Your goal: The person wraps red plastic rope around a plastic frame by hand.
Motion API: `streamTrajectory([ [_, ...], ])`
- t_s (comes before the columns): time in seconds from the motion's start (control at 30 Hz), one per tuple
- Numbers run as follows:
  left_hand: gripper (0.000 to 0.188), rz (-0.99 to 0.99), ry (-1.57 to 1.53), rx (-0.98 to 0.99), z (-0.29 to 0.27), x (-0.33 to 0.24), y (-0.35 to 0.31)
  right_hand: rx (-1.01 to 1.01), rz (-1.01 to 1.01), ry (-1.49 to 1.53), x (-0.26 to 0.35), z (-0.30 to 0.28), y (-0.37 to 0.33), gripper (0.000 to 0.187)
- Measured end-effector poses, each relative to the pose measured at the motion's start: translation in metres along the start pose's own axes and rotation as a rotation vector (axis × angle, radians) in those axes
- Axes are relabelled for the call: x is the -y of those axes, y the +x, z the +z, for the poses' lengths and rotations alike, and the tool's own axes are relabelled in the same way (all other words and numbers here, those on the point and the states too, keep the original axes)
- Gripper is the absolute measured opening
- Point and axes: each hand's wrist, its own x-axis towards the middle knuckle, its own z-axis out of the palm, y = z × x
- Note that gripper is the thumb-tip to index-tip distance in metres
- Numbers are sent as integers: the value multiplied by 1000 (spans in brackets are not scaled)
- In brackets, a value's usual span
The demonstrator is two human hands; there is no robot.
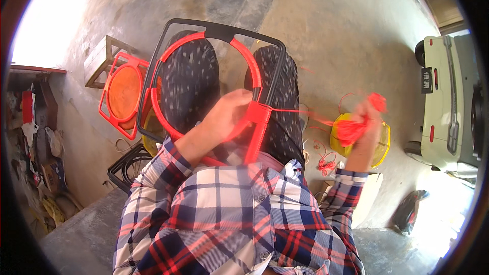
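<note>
A black frame (pixel 280 74) with rounded corners and a ring inside it rests across my lap. Red cord wraps much of the ring (pixel 179 50) and the near right corner. My left hand (pixel 226 115) closes around the ring's right side, close to a bare black part; its fingertips are partly hidden. Out to the right, my right hand (pixel 371 122), somewhat blurred, grips a bundle of red cord (pixel 351 131). A strand of the cord runs taut from the frame's wrapped corner to that hand.
At the left stand a frame wrapped in red with an orange round centre (pixel 125 93) and a low wooden stool (pixel 104 61). A yellow container (pixel 379 147) and a tangle of red cord (pixel 326 164) are at the right. Farther right is a toy-like pale vehicle (pixel 440 102).
</note>
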Motion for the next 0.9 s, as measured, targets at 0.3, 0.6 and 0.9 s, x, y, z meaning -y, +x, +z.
streamTrajectory([
  [0.3, 29, 1, -89, 4, 4, -3, 6, 123, -135, 286, 18, -108, -7, 17],
  [0.6, 35, -8, -232, 131, 20, -8, 1, 704, -37, -1024, -67, 104, -53, 67],
  [0.9, 18, 193, -311, -15, 6, 2, -1, 452, -341, -635, -68, 127, -24, 66],
])
